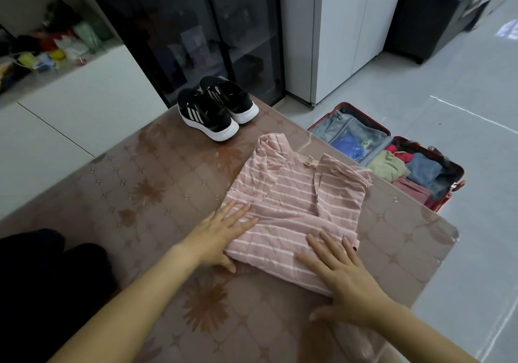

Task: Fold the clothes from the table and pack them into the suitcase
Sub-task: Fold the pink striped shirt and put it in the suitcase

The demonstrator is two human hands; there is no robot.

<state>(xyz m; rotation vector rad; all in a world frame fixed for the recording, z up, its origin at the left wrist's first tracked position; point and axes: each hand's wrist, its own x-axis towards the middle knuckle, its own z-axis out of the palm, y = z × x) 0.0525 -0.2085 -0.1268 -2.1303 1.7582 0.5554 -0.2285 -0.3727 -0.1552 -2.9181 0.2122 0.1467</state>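
Note:
A pink shirt with white stripes point(291, 197) lies partly folded on the brown flowered table point(134, 194), its collar and label pointing away from me. My left hand point(221, 235) rests flat on the shirt's near left corner, fingers spread. My right hand point(344, 278) presses flat on the near right edge, thumb on the table. Neither hand grips the cloth. A red suitcase point(448, 194) lies open on the floor to the right of the table, with folded clothes in both halves.
A pair of black sneakers with white soles point(215, 107) stands at the table's far edge. Behind are a dark glass cabinet point(196, 32) and white cupboards point(344, 26). Grey tiled floor point(462, 96) stretches to the right. A dark garment point(42, 278) lies at the left.

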